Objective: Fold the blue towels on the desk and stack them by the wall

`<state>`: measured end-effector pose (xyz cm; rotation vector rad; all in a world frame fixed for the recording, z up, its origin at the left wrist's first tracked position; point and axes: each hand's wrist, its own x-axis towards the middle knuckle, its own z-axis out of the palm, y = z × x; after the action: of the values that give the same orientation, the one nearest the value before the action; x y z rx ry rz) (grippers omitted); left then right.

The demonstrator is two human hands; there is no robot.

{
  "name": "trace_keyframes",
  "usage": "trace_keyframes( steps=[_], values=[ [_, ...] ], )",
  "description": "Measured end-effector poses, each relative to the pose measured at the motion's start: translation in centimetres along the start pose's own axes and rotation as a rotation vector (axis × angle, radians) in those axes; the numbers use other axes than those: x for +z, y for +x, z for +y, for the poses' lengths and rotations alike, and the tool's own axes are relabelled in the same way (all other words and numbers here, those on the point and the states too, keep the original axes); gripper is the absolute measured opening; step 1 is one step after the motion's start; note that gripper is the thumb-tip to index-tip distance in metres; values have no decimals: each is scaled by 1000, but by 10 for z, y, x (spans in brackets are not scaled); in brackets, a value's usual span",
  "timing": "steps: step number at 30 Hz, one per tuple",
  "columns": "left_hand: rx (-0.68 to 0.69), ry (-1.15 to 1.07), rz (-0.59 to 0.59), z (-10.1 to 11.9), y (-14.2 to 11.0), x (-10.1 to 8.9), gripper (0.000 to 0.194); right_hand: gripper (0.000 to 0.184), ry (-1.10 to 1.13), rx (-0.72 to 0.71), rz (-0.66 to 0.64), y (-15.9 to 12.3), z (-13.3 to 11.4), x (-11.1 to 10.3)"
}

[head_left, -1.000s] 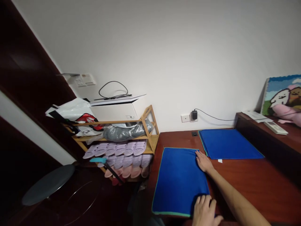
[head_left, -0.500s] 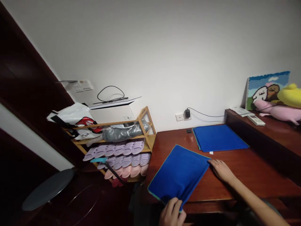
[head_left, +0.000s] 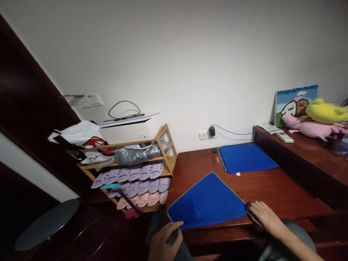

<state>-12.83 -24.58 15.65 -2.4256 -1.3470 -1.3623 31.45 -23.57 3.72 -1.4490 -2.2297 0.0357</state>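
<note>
A blue cloth (head_left: 208,201) with a pale green edge lies askew on the reddish-brown desk (head_left: 288,188), its near edge pulled fairly straight along the desk's front. My left hand (head_left: 165,239) pinches the near left corner, fingers closed. At the right corner, the fingers of my right hand (head_left: 262,215) are closed on the same cloth. Farther back lies a blue cloth stack (head_left: 247,157), flat, with a small white tag at its front edge. Neither hand touches it.
A slipper rack (head_left: 168,159) stands left of the desk, with a white box (head_left: 126,131) on top. A round dark stool (head_left: 47,224) is at lower left. The raised ledge at right bears a remote control (head_left: 285,136) and plush toys (head_left: 310,127). A charger (head_left: 212,131) is plugged into the wall.
The cloth has turned, its right corner coming nearer the desk's front edge. Both hands moved with it, the left hand leftward, the right hand nearer to me. The view shifted slightly right.
</note>
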Motion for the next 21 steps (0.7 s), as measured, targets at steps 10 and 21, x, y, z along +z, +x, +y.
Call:
trace_keyframes(
  steps=[10,21],
  values=[
    [-256,-176,36,0,130,-49,21,32,106,40,346,37,10,-151],
    [-385,-602,-325,27,233,2,30,31,20,39,286,50,76,-267]
  ],
)
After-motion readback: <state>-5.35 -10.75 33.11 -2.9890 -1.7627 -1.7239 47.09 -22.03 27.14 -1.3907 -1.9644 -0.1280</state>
